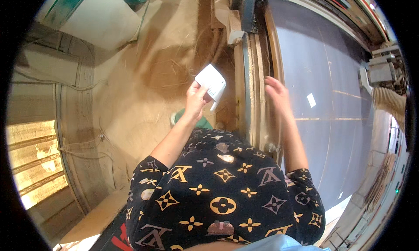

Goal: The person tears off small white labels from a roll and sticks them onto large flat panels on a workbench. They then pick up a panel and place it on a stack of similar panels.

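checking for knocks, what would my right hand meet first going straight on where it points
The right hand points forward and left; the pale wooden strips just beyond its fingers look first in line, though height is unclear and it might pass above.

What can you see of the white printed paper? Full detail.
The white printed paper looks thin and smooth, with a rounded upper corner, small dark print lower down and a strip bending downward at its right. It is tilted, held in the air, gripped at its lower left by the left hand; nothing else appears to touch it. Whether it is one sheet or several is unclear.
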The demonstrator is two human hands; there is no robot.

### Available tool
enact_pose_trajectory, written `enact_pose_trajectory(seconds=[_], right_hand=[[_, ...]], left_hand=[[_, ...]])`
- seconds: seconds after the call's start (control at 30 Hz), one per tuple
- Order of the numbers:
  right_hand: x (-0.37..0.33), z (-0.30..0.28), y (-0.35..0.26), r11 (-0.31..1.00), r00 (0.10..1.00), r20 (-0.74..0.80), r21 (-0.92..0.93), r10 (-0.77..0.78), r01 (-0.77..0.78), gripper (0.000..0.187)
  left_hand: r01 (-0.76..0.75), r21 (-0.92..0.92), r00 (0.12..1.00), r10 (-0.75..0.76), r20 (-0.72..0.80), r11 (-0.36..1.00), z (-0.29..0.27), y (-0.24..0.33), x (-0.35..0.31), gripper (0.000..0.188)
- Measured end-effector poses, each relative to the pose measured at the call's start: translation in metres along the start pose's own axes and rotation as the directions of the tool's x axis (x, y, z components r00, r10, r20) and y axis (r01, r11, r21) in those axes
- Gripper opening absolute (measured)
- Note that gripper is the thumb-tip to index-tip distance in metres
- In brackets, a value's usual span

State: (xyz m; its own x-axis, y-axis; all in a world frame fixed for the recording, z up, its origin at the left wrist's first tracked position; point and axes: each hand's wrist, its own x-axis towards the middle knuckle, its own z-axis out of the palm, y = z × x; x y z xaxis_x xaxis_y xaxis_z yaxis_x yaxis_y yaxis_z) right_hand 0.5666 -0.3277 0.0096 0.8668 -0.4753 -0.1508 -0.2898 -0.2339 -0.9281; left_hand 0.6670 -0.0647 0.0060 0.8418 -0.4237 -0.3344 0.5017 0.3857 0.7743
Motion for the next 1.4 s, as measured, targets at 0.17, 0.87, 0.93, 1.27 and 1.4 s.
enact_pose_trajectory(seconds=[0.17,0.87,0.93,1.27,1.4], right_hand=[[0.041,0.128,-0.072,0.933,0.868,0.416,0.337,-0.269,0.128,0.033],[0.348,0.558,-0.297,0.864,0.669,0.616,0.036,-0.415,0.503,0.016],[0.384,0.578,-0.304,0.867,0.674,0.589,0.098,-0.445,0.488,0.013],[0.586,0.630,-0.372,0.703,0.732,0.281,-0.212,-0.621,0.678,0.013],[0.653,0.645,-0.397,0.693,0.717,0.279,-0.196,-0.639,0.694,0.014]], left_hand=[[0.001,-0.083,0.999,-0.005,-0.048,0.997,-0.036,0.034,0.026,0.026],[0.187,-0.002,0.969,-0.185,-0.166,0.982,-0.340,0.372,0.307,0.026],[0.109,-0.005,0.986,-0.109,-0.130,0.994,-0.352,0.391,0.346,0.025],[-0.041,0.016,0.993,0.042,-0.114,0.999,-0.362,0.508,0.603,0.036],[-0.005,-0.030,0.996,0.003,-0.089,1.000,-0.363,0.534,0.704,0.038]])
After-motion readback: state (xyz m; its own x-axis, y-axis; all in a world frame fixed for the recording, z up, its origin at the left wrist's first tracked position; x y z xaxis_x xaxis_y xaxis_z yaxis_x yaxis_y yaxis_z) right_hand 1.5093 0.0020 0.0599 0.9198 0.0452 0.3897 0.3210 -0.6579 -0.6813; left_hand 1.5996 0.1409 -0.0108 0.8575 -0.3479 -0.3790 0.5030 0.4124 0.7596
